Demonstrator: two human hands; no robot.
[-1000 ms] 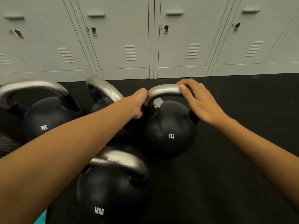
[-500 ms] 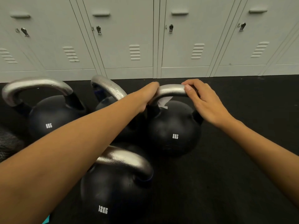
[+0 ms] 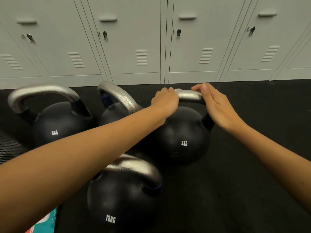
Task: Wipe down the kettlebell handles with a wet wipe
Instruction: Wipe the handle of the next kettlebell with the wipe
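Four black kettlebells on a dark gym floor, both hands on the right-hand one.

Left to right: the left hand (image 3: 165, 101) curls its fingers over the silver handle (image 3: 188, 94) of the 8KG kettlebell (image 3: 182, 137); the wipe is hidden. The right hand (image 3: 217, 106) rests on the handle's right end, fingers together.

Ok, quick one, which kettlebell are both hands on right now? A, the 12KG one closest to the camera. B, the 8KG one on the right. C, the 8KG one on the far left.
B: the left hand is curled over the silver handle of the right 8KG kettlebell, and the right hand rests on the handle's other end.
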